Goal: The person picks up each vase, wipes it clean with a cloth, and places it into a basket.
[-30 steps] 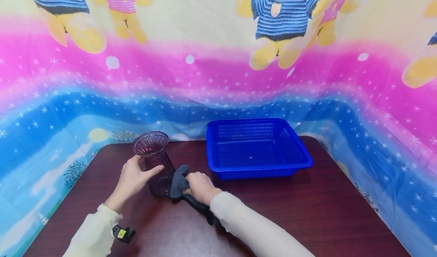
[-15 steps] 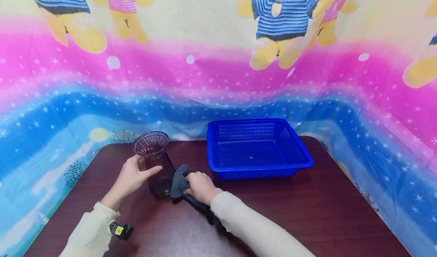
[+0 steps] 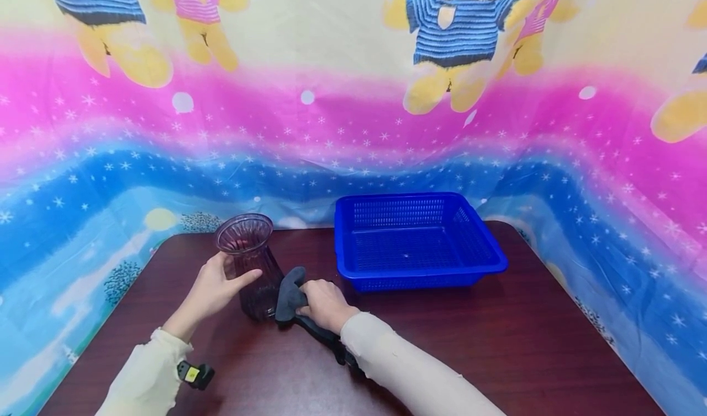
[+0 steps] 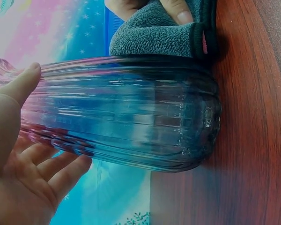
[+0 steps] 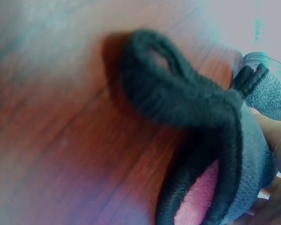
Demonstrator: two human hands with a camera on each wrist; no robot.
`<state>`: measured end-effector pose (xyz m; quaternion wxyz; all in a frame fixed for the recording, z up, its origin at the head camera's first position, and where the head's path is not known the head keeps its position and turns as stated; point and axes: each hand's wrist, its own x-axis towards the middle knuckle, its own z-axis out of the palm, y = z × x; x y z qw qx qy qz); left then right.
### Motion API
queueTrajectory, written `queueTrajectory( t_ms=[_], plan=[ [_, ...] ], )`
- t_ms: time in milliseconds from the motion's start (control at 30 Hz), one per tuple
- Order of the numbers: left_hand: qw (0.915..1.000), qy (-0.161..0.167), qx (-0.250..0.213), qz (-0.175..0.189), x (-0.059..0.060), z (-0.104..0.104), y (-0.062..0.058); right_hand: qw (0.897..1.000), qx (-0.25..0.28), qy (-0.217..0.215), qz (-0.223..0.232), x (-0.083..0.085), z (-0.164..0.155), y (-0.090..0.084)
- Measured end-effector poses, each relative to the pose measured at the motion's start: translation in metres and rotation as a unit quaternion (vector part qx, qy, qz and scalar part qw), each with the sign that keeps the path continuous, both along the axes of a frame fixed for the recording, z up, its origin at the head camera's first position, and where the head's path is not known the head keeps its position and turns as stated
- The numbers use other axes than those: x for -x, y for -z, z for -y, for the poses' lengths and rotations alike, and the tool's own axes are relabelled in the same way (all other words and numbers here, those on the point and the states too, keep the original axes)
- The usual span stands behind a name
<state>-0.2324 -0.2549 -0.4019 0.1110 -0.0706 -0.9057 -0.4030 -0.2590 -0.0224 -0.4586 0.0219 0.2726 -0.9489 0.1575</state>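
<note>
My left hand [image 3: 212,290] cupped the ribbed glass vase [image 3: 252,267], likely slippery and fragile; my right hand [image 3: 324,304] pinched a soft grey cloth [image 3: 289,293].

From head height the worn camera looks down and forward over the bench [image 3: 497,342]. The left wrist view sits right against the vase [image 4: 126,117]; the right wrist view hugs the grey cloth [image 5: 253,154] beside that vase. All three share the vase.
</note>
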Motion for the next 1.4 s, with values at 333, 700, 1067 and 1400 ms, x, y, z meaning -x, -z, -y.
queueTrajectory(
  t_ms=[333, 700, 1067, 1400],
  plan=[
    [0.9999, 0.005, 0.002, 0.008, 0.001, -0.001, 0.002, 1.000, -0.015, -0.002, -0.003, -0.002, 0.001, -0.003],
    [0.9999, 0.009, 0.004, 0.013, 0.002, -0.003, 0.001, 1.000, -0.007, 0.002, 0.001, -0.003, 0.003, -0.017],
    [1.0000, 0.005, 0.007, 0.003, 0.001, -0.003, 0.002, 1.000, 0.011, -0.005, -0.021, -0.002, 0.007, -0.036],
    [0.9999, 0.011, -0.003, 0.002, 0.000, 0.000, 0.003, 0.999, 0.032, -0.003, -0.031, -0.005, 0.012, -0.055]
  ],
)
